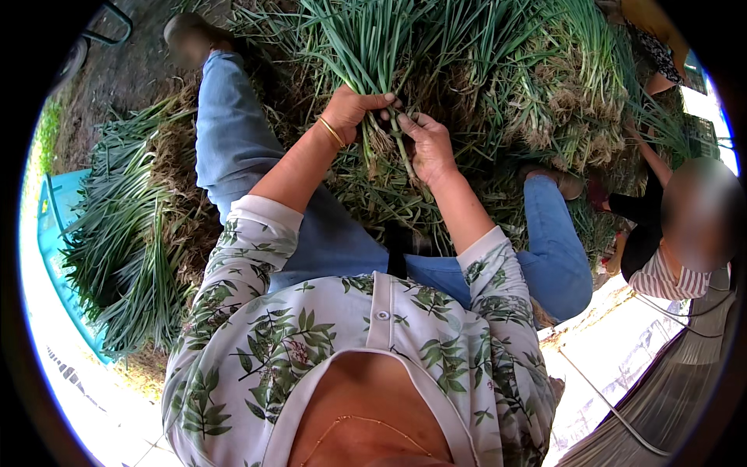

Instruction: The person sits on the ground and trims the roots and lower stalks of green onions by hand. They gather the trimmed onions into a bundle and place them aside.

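My left hand [349,112], with a gold-coloured bangle at the wrist, is closed around a bunch of green onions [369,49]. Their leaves fan away from me, and the pale rooty ends [378,140] hang below the fist. Close beside it, my right hand [430,146] pinches a single green onion stalk [401,143] between thumb and fingers. This stalk slants down past the bunch, its lower end near my right palm. Some right fingertips are hidden behind the thumb and stalk.
A large heap of rooted green onions [560,105] spreads ahead and to the right. Another pile [128,233] lies at left beside a turquoise crate [64,222]. Loose leaf trimmings [373,204] cover the ground between my legs. At right sits another person [671,274] in a striped top.
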A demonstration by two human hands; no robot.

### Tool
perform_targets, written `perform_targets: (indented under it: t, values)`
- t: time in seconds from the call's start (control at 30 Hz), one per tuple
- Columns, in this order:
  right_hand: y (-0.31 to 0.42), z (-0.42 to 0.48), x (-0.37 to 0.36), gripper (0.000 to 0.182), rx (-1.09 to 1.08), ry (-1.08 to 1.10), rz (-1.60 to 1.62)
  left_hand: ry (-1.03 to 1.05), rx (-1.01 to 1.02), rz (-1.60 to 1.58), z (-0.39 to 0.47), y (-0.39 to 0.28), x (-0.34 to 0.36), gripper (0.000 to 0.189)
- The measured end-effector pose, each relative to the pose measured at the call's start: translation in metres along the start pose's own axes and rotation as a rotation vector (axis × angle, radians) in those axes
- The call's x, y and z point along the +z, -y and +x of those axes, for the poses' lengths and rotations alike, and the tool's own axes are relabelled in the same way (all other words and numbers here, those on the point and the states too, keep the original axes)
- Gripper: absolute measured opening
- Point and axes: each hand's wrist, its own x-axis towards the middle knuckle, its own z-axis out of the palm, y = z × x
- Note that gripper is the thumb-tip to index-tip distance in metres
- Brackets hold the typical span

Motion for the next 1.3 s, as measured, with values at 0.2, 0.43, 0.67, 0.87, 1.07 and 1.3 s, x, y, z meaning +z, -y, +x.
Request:
perform_targets:
  t: [0.2,0.43,0.67,0.87,1.07,1.3]
  values:
    - [0.025,-0.062,-0.038,0.016,0.079,0.388,-0.863,-0.146,0.022,-0.199,0.016,-0.015,-0.031,0.011]
    - [0.022,-0.072,-0.059,0.040,-0.028,0.075,-1.075,-0.128,-0.036,-0.222,0.015,-0.019,-0.030,0.012]
    - [0.019,-0.023,0.002,0.021,-0.088,0.233,-0.552,-0.018,-0.103,-0.133,0.003,-0.012,-0.015,0.013]
    - [0.017,-0.021,0.020,0.015,-0.026,0.315,-0.510,0.087,-0.160,-0.112,0.001,-0.008,-0.015,0.006]
    - [0.030,-0.050,0.022,0.014,-0.245,0.654,-0.929,-0.034,-0.032,-0.090,0.017,-0.006,-0.036,0.005]
    - [0.030,0.033,-0.038,0.035,-0.276,-0.064,-1.245,-0.117,0.124,-0.266,0.011,-0.034,-0.024,0.013]
